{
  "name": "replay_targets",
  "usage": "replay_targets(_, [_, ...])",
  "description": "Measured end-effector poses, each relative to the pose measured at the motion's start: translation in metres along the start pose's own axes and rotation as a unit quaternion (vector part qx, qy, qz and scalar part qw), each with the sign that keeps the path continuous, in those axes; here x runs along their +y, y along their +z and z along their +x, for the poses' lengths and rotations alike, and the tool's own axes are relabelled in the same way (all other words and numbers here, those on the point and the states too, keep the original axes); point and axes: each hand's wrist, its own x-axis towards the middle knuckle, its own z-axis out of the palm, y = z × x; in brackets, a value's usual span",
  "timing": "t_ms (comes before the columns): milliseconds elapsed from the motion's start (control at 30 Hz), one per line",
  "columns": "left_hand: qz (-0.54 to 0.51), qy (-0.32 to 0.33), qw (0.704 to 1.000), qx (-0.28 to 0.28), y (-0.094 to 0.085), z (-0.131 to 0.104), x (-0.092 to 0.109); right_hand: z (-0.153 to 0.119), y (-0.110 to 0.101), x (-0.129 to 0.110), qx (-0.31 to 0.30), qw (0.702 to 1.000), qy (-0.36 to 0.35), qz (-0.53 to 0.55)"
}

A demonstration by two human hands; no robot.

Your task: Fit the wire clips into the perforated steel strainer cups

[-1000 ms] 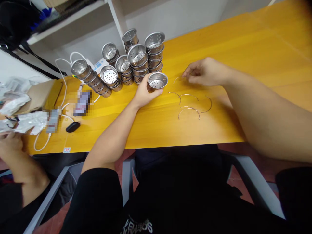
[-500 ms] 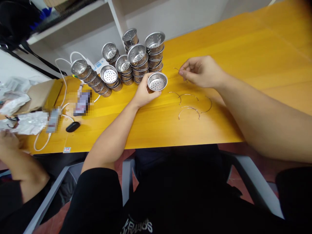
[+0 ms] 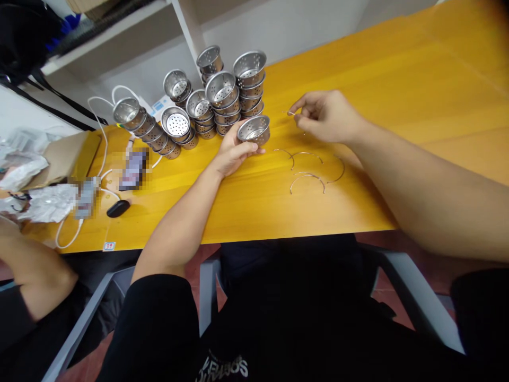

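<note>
My left hand [image 3: 234,152] grips a perforated metal cup [image 3: 254,131], its fingers behind the cup and the thumb on the near side. The cup is tilted, so its outer wall shows. To its right, my right hand [image 3: 328,116] pinches a thin wire [image 3: 291,113] between thumb and forefinger, apart from the cup. Several curved wires [image 3: 308,174] lie on the table between and below the hands. Behind my left hand stand several stacks of similar perforated cups [image 3: 225,95].
On the yellow table [image 3: 246,212] at the left are a phone [image 3: 134,168], a black oval object [image 3: 118,208], white cables, plastic bags [image 3: 53,201] and a cardboard box [image 3: 67,156]. Another person's arm [image 3: 35,265] is at the far left. Shelving stands behind.
My left hand has tipped the cup, so more of its outer wall and less of its inside shows. The wire in my right hand has turned slightly. The other person's arm has shifted.
</note>
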Motion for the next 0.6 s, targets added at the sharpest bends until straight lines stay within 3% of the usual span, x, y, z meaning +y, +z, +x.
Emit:
replay_targets(267, [0.076,0.059,0.994,0.048,0.006,0.004,-0.006,0.002,0.005,0.018,-0.004,0.998,-0.002,0.06])
replay_targets(600, [0.086,0.082,0.993,-0.003,-0.012,0.016,-0.018,0.004,0.006,0.028,0.001,0.997,-0.038,0.068])
